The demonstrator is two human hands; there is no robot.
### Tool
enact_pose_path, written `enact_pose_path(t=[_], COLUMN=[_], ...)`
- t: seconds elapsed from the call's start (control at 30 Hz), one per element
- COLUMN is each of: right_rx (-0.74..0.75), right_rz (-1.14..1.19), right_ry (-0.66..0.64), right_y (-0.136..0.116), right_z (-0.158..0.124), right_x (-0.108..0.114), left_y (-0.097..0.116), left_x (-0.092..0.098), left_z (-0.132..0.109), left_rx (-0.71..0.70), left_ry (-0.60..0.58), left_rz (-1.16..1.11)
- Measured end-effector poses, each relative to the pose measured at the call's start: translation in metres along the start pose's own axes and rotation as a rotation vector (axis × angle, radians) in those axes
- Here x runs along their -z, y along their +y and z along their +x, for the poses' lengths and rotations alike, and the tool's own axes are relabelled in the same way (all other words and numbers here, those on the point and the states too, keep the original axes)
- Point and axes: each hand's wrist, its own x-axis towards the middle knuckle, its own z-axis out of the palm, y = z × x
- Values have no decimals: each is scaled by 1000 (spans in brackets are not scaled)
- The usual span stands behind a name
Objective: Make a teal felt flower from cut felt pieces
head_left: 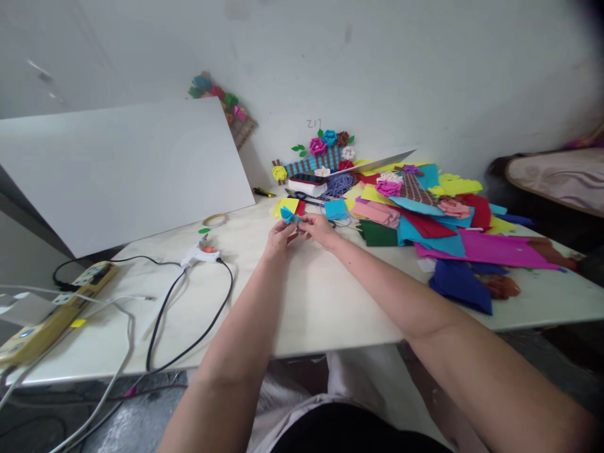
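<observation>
Between my two hands, just above the table, is a small piece of blue crepe paper (287, 214), gathered and folded. My left hand (280, 236) pinches it from the left side. The fingers of my right hand (317, 228) close on its right end, close to the left fingertips. How the paper is folded is partly hidden by the fingers. Right behind the hands lie yellow paper squares (284, 206), and a stack of blue paper squares (336, 209) lies to their right. Scissors (298, 195) rest behind these squares.
A white glue gun (201, 253) with a black cord lies left of my hands, near a tape roll (214, 220). A power strip (61, 311) stands at the left edge. Colourful crepe paper (491, 245) is heaped on the right. A white board (127, 176) leans behind.
</observation>
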Motion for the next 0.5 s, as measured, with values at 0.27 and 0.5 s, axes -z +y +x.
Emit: enact_pose_path(t=[0.27,0.5], right_rx=[219,328], right_rz=[-584,-872], right_ry=[263,264], right_y=[-1,-1], right_z=[0,-5], right_x=[9,12], left_y=[-1,-3], left_x=[-1,5], left_z=[2,11], left_rx=[-9,-206], left_ry=[84,291], left_rz=[149,321])
